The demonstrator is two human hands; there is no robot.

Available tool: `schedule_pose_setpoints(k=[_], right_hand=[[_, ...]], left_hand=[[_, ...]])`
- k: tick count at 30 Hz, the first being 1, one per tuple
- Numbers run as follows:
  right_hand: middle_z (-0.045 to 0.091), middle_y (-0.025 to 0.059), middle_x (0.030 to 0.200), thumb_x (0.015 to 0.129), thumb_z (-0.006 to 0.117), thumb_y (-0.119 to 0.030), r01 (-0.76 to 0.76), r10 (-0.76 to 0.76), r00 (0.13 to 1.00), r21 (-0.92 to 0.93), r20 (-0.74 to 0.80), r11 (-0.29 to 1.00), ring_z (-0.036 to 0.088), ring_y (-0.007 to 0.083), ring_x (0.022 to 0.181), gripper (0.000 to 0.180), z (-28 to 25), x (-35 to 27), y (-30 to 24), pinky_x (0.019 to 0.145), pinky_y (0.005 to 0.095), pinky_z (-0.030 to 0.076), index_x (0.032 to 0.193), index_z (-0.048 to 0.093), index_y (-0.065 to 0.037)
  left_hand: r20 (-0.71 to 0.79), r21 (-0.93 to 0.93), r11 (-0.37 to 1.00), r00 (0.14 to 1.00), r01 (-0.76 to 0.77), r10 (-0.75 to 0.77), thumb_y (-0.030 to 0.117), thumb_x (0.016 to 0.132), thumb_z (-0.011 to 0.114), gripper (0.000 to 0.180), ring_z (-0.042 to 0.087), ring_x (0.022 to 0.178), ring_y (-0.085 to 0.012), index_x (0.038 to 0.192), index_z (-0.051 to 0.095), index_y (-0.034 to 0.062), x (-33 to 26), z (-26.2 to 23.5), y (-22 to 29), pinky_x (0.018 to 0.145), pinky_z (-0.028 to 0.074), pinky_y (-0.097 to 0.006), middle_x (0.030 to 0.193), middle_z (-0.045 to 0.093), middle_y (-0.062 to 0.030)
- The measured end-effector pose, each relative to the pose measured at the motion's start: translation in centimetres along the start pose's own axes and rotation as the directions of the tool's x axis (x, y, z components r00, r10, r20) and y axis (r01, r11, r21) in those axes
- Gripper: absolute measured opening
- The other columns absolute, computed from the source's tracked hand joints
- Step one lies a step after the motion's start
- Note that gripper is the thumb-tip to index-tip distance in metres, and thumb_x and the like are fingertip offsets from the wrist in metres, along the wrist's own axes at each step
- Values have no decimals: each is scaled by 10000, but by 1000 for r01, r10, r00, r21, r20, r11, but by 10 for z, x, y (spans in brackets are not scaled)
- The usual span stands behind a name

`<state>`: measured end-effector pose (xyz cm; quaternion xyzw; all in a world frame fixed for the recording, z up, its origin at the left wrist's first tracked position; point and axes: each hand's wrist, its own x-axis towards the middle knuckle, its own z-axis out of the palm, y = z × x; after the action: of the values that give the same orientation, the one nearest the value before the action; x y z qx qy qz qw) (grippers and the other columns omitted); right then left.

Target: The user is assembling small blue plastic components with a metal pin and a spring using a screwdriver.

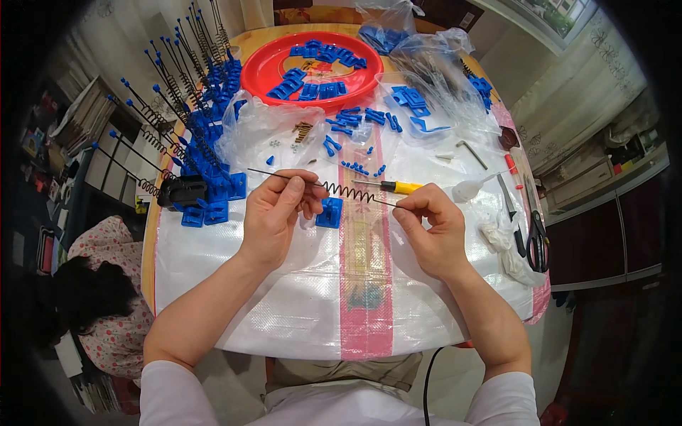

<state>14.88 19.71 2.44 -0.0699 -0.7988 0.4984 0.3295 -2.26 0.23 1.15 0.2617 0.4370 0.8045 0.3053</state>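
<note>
Stretched between my two hands is a dark metal coil spring (349, 192) with a long straight wire at each end. My left hand (279, 206) pinches the longer straight end, which sticks out past the fingers to the upper left. With thumb and fingertips, my right hand (430, 224) grips the short end. Just beneath the spring, a blue plastic base (329, 213) lies on the woven sheet. Behind the spring rests a screwdriver (401, 187) with a yellow and black handle, its shaft pointing left.
Finished-looking blue bases with upright springs (206, 142) crowd the left edge. A red basin (309, 103) of blue parts stands at the back. Small blue pieces (362, 169), screws (302, 131), a hex key (472, 155) and scissors (537, 241) lie about. A person (106, 298) is at the left.
</note>
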Motion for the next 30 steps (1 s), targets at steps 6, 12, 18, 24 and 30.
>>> schedule_pose_setpoints(k=[6,12,18,24,30], right_hand=[[626,36,773,835,730,20,-30,38,988,-56,150,998,552,97,658,64,-4,-3,-5,604,252,437,869,679,-2],[626,52,767,821,734,26,90,-77,970,-48,229,995,560,112,635,84,-2,-1,-12,576,259,439,887,694,-7],[630,51,787,811,717,45,35,-25,982,-52,189,998,567,117,680,94,-5,-2,-9,615,260,437,889,692,-1],[636,48,809,819,734,19,32,-28,992,-30,123,999,560,92,643,124,0,-2,-7,580,241,444,933,694,-8],[631,45,816,829,724,32,51,-46,983,-25,179,998,555,86,649,115,-1,-4,-8,578,243,438,933,698,-10]], left_hand=[[23,37,999,999,33,-34,183,1035,576,233,677,849,-169,1136,641,-17,-1,5,0,714,527,-277,1038,712,-148],[30,-71,995,997,73,-71,192,1053,531,218,700,875,-209,1121,613,2,0,1,2,731,559,-303,1085,696,-184],[-7,-205,977,998,57,-60,176,1064,497,194,708,901,-225,1129,593,21,6,-5,0,791,587,-317,1118,678,-203],[35,-187,982,999,38,-32,179,1058,510,193,715,919,-237,1136,595,24,4,-2,0,811,599,-321,1125,676,-212],[31,-131,990,999,44,-40,168,1049,529,197,721,918,-252,1148,599,14,1,-2,0,801,611,-327,1098,687,-220]])
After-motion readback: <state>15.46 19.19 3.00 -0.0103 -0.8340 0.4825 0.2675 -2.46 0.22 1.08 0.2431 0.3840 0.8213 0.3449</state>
